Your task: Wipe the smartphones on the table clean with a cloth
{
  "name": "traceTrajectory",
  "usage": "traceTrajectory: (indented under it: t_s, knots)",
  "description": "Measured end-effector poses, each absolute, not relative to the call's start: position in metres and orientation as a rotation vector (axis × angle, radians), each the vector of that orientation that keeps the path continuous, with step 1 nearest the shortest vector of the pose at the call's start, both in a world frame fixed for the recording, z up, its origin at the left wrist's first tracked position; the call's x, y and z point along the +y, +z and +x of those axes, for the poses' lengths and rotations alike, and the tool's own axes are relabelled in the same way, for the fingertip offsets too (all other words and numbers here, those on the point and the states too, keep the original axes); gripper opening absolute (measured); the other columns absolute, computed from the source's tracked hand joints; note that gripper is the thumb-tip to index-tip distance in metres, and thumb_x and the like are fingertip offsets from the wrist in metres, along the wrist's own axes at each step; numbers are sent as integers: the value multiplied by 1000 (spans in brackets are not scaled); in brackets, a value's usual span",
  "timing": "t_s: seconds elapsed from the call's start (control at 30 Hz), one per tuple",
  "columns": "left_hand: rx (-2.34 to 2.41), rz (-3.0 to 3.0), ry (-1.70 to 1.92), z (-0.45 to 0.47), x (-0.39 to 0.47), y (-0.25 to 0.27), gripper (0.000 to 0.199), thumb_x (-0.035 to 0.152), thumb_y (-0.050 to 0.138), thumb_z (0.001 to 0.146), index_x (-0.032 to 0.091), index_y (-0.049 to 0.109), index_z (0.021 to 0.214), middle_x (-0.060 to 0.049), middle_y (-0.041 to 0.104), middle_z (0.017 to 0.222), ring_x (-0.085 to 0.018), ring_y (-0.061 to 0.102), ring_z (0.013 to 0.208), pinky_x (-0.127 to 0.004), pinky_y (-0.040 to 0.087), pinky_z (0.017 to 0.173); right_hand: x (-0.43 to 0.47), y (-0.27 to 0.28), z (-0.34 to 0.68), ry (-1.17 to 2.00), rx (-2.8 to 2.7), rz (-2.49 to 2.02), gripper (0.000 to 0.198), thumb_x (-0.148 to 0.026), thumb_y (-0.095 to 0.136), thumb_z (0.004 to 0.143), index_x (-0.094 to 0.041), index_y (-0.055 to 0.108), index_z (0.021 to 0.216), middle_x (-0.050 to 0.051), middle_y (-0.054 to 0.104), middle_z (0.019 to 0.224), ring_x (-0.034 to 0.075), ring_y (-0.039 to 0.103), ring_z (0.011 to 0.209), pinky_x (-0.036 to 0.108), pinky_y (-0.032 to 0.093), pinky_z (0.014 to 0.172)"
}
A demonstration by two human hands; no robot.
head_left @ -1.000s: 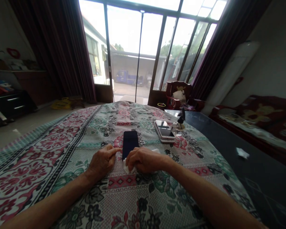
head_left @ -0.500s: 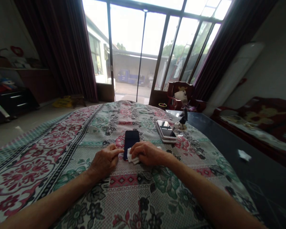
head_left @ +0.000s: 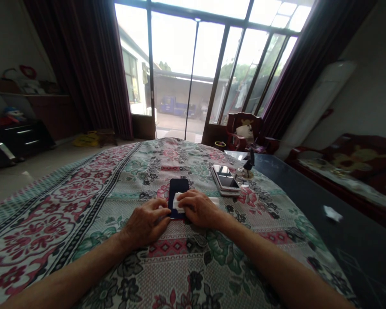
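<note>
Two bare hands work over a dark phone [head_left: 179,184] lying flat near the middle of a table covered by a patterned cloth [head_left: 167,270], its short end toward the curved far edge. The step in hand looks like wiping the phone's upper face with a folded white tissue [head_left: 176,205]. The next move, by my judgement, calls for light, even pressure across the surface, with the phone steadied so that it does not slide on the cloth.

The right hand [head_left: 197,208] comes in from the phone's right side, fingers bent and close together, pinching the tissue and pressing it onto the lower half of the phone. A strip of white shows past the knuckles; whether it is the same tissue, I cannot tell. The left hand [head_left: 148,221] is loosely curled, thumb and forefinger a little apart, tips at the phone's left edge near its lower left corner. It seems to brace rather than grip; firm contact cannot be made out.

Toward the table's right edge lies a stack of two pale devices [head_left: 227,180], with a dark figurine [head_left: 249,161] just beyond, nearer that edge.
</note>
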State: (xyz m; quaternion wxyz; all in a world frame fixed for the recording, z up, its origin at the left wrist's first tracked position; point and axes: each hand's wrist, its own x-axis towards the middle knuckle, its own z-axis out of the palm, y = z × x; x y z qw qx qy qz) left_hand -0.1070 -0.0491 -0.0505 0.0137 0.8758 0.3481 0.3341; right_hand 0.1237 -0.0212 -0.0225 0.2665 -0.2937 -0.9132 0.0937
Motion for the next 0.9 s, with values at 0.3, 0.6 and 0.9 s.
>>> traceTrajectory:
  t_s: [0.3, 0.6, 0.9]
  knots:
    - [1101, 2711, 1019, -104, -50, -49, 18, 24, 56, 89, 19, 71, 97, -9, 69, 102, -21, 65, 93, -40, 58, 84, 11, -28, 125, 173, -2382, -919, 25, -13, 47, 90, -19, 67, 104, 9, 67, 122, 21, 58, 116, 42, 44, 102]
    - [1113, 2689, 1010, -104, -50, -49, 17, 21, 55, 88, 16, 70, 96, -11, 68, 105, -23, 65, 96, -40, 57, 84, 57, -26, 98, 151, -2378, -1051, 28, -2, 52, 76, -20, 68, 90, 7, 72, 109, 21, 62, 109, 38, 44, 102]
    - [1096, 2725, 1015, -103, -51, -46, 16, 20, 55, 88, 15, 69, 92, -12, 69, 104, -23, 64, 95, -41, 57, 83, 59, -26, 93, 170, -2405, -988, 25, -9, 50, 87, -20, 70, 96, 6, 70, 115, 19, 62, 111, 37, 44, 102]
